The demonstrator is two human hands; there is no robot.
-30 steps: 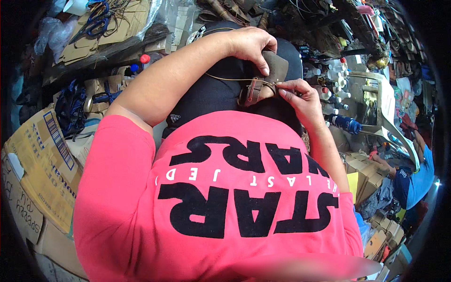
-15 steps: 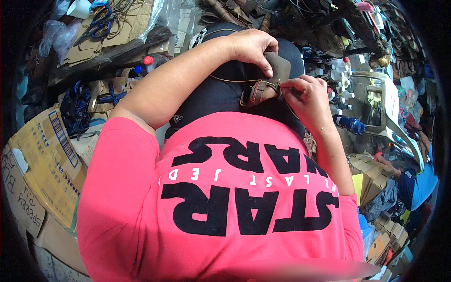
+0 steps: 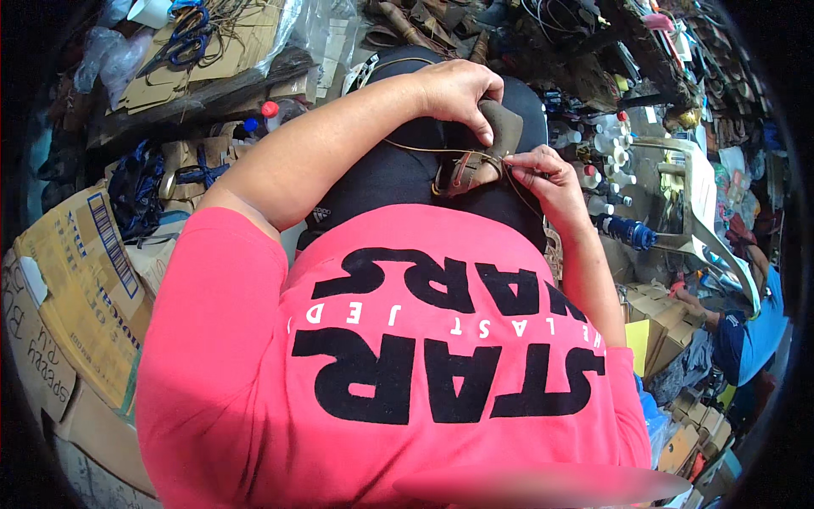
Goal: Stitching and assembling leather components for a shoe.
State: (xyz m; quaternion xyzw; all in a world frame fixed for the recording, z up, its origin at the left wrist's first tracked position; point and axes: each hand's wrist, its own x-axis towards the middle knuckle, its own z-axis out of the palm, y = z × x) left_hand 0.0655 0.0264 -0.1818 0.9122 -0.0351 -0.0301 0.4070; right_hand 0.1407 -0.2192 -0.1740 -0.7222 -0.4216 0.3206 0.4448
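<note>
A: Where is the work piece seen?

B: A small brown leather piece [image 3: 477, 166] is noted in the upper middle of the frame, over the dark-clad lap [image 3: 390, 174]. It is held up between both hands, above the pink shirt [image 3: 407, 356].

A: The left hand?

B: The left hand [image 3: 458, 89] is seen above the piece, forearm reaching in from the middle left. Its fingers [image 3: 483, 127] are curled down and closed on the top of the piece, thumb and forefinger pinched against its upper edge.

A: And the right?

B: The right hand [image 3: 555, 182] is recorded just right of the piece, touching it. Its fingers [image 3: 527, 161] are pinched shut on something thin at the piece's right edge; whether a needle is held cannot be told. A tan thread [image 3: 424, 148] is seen running leftward from that point, across the lap and under the left wrist.

A: Surroundings?

B: Cardboard boxes [image 3: 80, 263] are noted at the left edge. Blue-handled scissors [image 3: 182, 38] are seen lying on flattened cardboard at upper left. Small bottles with red and blue caps [image 3: 259, 114] are placed just below that. At upper right, a cluster of white plastic bottles [image 3: 606, 153] is recorded, with a dark blue bottle [image 3: 627, 231] lying near the right wrist. A pale plastic chair [image 3: 699, 212] is seen at the right. Another person in a blue top [image 3: 755, 327] is partly visible at the right rim.
</note>
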